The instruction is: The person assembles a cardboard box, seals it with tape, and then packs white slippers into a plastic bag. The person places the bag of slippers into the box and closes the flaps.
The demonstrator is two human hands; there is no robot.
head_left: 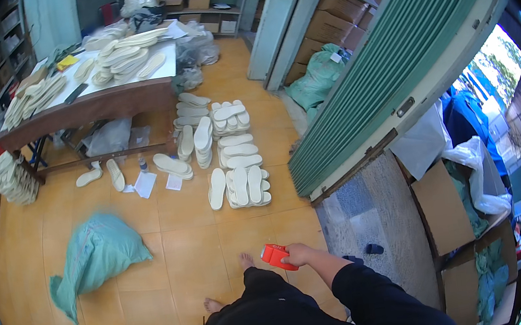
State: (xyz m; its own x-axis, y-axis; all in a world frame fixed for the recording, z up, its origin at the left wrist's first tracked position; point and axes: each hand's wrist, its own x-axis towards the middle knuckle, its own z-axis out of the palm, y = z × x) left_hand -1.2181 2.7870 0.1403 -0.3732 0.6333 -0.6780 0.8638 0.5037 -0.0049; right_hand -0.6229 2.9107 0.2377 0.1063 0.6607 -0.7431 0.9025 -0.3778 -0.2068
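Observation:
My right hand (296,256) is closed around a chunky bright red object (275,255) with a small pale patch at its end; its exact kind I cannot make out. It is held out in front of my right thigh, above the tiled floor. My left hand is not in view. Ahead on the floor lie stacks of cream shoe soles (248,186) in rows, with a single white sole (216,188) at their left. To the left slumps a tied green sack (103,254).
A table (95,104) at the back left bears piles of soles (122,59). A green folding shutter (387,73) stands at the right, beside a doorway with dark slippers (373,249). Opened cardboard boxes (441,211) line the far right. Paper sheets (145,184) lie near the table.

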